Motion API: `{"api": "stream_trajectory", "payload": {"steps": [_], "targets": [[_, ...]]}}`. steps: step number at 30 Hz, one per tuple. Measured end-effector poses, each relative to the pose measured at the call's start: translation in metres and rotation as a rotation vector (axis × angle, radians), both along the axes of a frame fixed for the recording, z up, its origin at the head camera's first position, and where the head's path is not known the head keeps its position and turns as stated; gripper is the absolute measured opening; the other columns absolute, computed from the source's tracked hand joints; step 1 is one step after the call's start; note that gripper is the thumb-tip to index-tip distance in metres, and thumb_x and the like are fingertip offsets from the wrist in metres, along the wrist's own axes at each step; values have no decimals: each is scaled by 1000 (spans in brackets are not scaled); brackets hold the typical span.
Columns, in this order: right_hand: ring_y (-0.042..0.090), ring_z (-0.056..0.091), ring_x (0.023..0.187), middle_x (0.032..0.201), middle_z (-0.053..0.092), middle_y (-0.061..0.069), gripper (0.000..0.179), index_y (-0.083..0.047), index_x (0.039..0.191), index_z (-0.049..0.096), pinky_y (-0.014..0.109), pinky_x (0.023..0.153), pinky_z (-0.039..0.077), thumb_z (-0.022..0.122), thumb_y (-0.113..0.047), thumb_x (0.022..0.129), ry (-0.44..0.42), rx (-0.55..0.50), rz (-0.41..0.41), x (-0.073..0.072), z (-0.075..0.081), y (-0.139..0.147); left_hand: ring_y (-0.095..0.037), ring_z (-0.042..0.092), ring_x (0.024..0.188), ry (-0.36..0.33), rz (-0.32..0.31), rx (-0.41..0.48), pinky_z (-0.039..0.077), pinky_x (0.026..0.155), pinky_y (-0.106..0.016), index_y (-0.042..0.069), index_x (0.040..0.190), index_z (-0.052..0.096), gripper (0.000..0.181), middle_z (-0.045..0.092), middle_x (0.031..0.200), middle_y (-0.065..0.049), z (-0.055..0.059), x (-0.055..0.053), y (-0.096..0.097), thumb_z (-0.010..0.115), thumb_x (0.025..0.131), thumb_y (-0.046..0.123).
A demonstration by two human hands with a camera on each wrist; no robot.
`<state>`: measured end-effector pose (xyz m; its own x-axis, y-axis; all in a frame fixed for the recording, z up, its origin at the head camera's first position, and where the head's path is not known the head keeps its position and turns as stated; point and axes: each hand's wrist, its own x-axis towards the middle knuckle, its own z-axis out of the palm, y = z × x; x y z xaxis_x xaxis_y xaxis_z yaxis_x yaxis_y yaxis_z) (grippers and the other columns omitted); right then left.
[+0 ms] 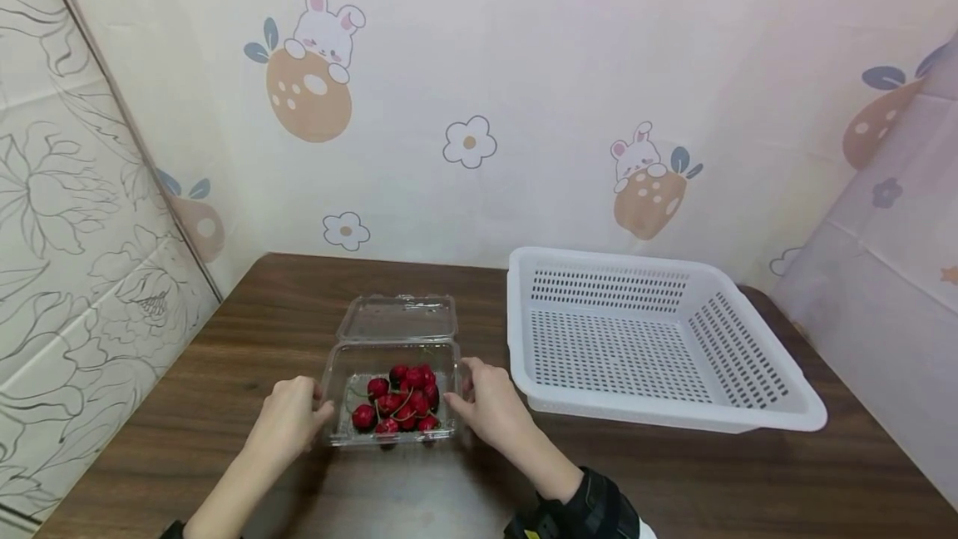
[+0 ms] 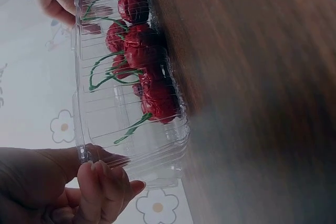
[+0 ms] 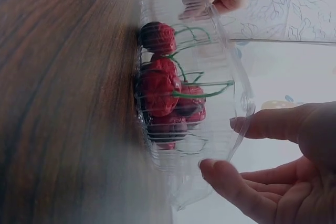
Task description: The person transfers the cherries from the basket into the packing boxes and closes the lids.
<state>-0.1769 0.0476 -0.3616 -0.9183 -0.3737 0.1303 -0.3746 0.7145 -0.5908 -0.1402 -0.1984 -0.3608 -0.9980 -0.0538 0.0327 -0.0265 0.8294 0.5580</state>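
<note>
A clear plastic clamshell box (image 1: 345, 432) sits on the table, its lid (image 1: 400, 318) folded back away from the person. Inside lies a heap of dark red cherries (image 1: 404, 399) with green stems. My left hand (image 1: 288, 414) grips the box's left side; in the left wrist view its thumb and fingers (image 2: 102, 182) straddle the rim near a corner. At the opposite side, my right hand (image 1: 490, 402) holds the wall with thumb and fingers spread around the rim. In the right wrist view, fingertips (image 3: 215, 169) lie right at the plastic.
A white perforated plastic basket (image 1: 666, 414) stands on the right of the brown wooden table (image 1: 299, 314), just beyond the right hand. A patterned cloth wall (image 1: 479, 206) rises behind the table's back edge, with another flowered panel (image 1: 82, 273) at the left.
</note>
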Motion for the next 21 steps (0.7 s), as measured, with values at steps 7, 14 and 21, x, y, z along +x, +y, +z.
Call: {"api": "stream_trajectory", "payload": {"steps": [7,14,21], "targets": [[8,52,45,62,55,-2,47,10,117,47,20,43,44,64,-15,80,-174,-135,8,-2,-3,4,-12,47,44,3,-2,-74,36,41,-29,3,67,55,11,49,55,0,2,3,-1,61,75,7],[15,56,43,59,56,2,41,9,113,46,31,45,49,61,-13,83,-337,-268,12,-4,-4,7,-17,50,51,-24,-43,-137,40,42,-34,2,70,59,17,58,65,-8,8,2,-4,67,76,16],[14,53,40,57,55,4,31,6,105,46,36,45,50,60,-12,83,-431,-360,7,-5,-5,8,-13,52,48,-76,-60,-53,41,44,-30,0,77,65,33,58,61,-2,18,-11,-17,65,77,33]]}}
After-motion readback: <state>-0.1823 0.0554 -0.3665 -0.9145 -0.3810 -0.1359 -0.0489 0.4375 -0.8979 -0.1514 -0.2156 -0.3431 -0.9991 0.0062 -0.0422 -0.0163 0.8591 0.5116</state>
